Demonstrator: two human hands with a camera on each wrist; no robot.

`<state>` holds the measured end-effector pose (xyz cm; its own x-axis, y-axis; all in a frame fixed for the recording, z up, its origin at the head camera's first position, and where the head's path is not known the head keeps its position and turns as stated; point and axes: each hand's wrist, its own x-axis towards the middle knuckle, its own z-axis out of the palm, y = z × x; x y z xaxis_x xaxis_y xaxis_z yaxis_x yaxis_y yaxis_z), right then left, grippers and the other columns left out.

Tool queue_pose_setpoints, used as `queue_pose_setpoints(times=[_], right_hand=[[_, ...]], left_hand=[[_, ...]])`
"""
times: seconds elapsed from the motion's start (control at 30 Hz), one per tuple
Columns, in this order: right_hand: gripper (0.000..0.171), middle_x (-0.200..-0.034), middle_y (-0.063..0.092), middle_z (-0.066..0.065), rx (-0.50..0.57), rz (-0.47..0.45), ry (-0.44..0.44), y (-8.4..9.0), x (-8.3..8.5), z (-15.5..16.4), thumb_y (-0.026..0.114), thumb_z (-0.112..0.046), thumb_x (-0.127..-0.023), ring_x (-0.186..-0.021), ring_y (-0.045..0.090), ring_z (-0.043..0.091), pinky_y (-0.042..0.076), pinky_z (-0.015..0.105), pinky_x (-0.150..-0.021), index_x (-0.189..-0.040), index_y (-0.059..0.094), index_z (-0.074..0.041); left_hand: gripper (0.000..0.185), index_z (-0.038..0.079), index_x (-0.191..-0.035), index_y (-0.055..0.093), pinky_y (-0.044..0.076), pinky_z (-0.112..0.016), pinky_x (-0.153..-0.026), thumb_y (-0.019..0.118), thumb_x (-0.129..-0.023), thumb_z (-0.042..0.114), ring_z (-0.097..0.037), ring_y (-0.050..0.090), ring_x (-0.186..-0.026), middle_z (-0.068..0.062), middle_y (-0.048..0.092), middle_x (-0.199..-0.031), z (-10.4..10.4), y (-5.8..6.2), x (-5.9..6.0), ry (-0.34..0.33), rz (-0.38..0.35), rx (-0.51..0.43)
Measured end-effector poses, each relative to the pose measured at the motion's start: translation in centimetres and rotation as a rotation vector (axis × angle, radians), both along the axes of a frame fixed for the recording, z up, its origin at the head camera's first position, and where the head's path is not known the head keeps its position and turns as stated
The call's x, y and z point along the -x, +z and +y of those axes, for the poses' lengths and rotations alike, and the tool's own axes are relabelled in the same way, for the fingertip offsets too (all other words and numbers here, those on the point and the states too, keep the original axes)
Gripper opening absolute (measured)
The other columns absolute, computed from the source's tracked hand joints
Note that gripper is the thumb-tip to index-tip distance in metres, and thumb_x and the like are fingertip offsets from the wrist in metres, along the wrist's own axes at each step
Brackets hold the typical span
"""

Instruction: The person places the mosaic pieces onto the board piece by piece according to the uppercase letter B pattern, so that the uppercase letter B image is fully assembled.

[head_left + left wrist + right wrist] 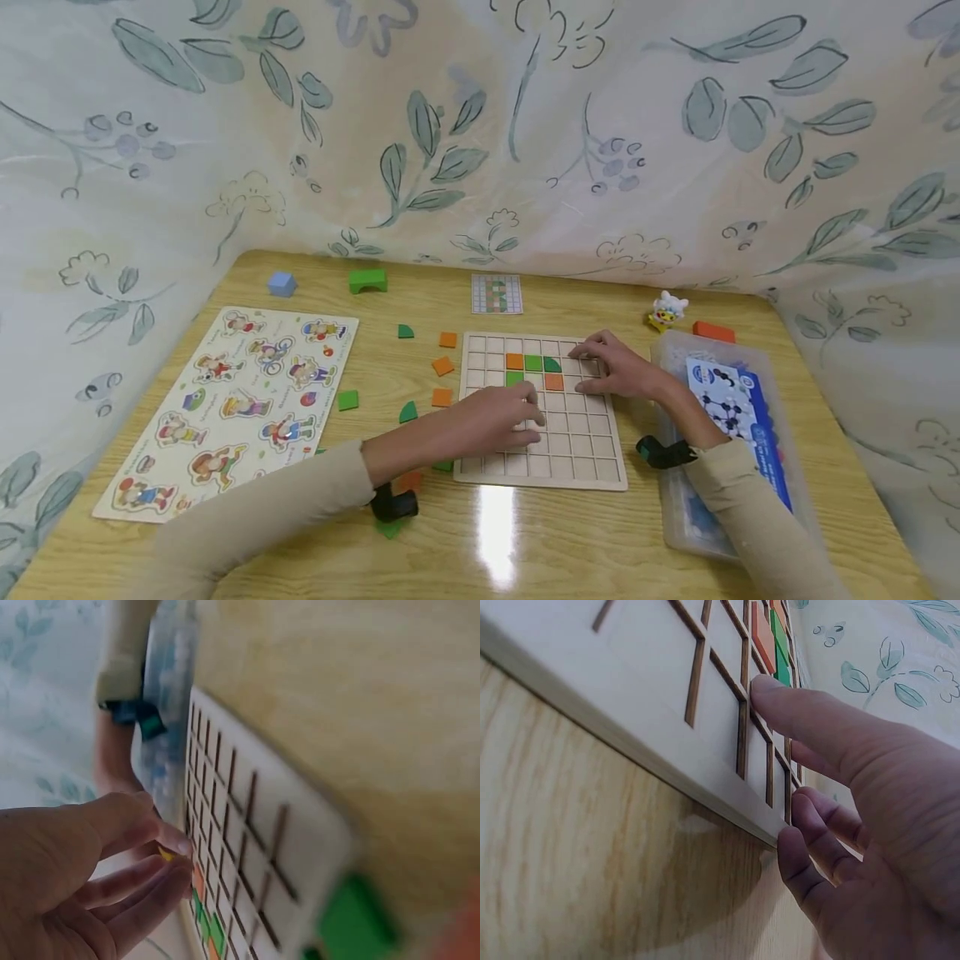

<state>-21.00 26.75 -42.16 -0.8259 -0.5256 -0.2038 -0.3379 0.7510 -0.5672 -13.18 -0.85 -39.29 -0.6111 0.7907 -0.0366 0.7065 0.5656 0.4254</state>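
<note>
Wooden grid board (pixel 577 467) lies mid-counter, five tiles set, most cells bare. Left hand (pixel 498 417) over its middle pinches what looks like a small yellow piece (pixel 166 856); right hand (pixel 611 367) rests flat-fingered on the board's right edge, holding nothing. Loose tiles (pixel 442 367) wait just left of it.

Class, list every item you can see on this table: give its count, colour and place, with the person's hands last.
Grid board: one, pale wood, table centre.
Tiles in board: five, orange and green, upper rows.
Loose tiles: several, orange and green, left of board.
Character puzzle: one, multicoloured, far left.
Pattern card: one, behind board.
Blue cube: one, back left.
Green arch block: one, back.
Plastic box: one, clear, right.
Toy figure: one, back right.
Left hand: on board.
Right hand: on board's right edge.
</note>
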Motion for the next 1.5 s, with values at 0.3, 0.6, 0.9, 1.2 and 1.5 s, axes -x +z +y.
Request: queue_pose_setpoints(times=[0.3,0.6,0.9,1.2,1.5], right_hand=[[0.050,-0.126,0.041,0.017,0.004,-0.012,-0.005,0.0,0.0,-0.4,0.074,-0.029,-0.085,-0.106,0.043,0.027,0.037,0.036,-0.084,-0.129,0.057,-0.010],[0.050,-0.127,0.041,0.017,-0.010,-0.012,-0.014,0.1,0.0,0.0,0.074,-0.030,-0.086,-0.108,0.044,0.028,0.039,0.039,-0.085,-0.129,0.057,-0.011],[0.051,-0.128,0.040,0.017,-0.014,-0.014,-0.016,0.3,0.1,0.0,0.073,-0.032,-0.086,-0.109,0.044,0.029,0.039,0.040,-0.086,-0.130,0.057,-0.012],[0.051,-0.126,0.041,0.017,-0.003,-0.019,-0.008,0.1,0.0,-0.1,0.074,-0.030,-0.086,-0.107,0.044,0.028,0.038,0.037,-0.084,-0.129,0.057,-0.010],[0.051,-0.125,0.042,0.016,-0.007,-0.001,-0.007,0.1,-0.1,-0.1,0.075,-0.031,-0.085,-0.108,0.043,0.027,0.038,0.038,-0.086,-0.128,0.058,-0.010]], left_hand=[[0.022,0.013,-0.111,0.072,0.045,-0.016,-0.064,0.067,-0.092,0.024,-0.005,0.056,-0.074,0.002,0.061,-0.105,-10.4,-1.0,-4.4,0.143,0.053,-0.120],[0.025,0.013,-0.111,0.070,0.053,-0.022,-0.072,0.067,-0.092,0.029,-0.009,0.065,-0.086,0.003,0.064,-0.106,-16.1,-2.3,-6.6,0.362,-0.022,-0.208],[0.026,0.013,-0.112,0.069,0.053,-0.023,-0.073,0.068,-0.091,0.028,-0.003,0.061,-0.085,0.004,0.065,-0.104,-16.3,-2.6,-8.0,0.375,-0.124,-0.279],[0.022,0.015,-0.110,0.070,0.052,-0.020,-0.072,0.068,-0.090,0.022,0.001,0.058,-0.084,0.007,0.064,-0.103,-15.2,-3.0,-8.4,0.319,-0.145,-0.252],[0.019,0.019,-0.108,0.072,0.049,-0.018,-0.071,0.069,-0.090,0.022,0.003,0.055,-0.081,0.010,0.062,-0.103,-14.6,-3.4,-8.6,0.308,-0.065,-0.203]])
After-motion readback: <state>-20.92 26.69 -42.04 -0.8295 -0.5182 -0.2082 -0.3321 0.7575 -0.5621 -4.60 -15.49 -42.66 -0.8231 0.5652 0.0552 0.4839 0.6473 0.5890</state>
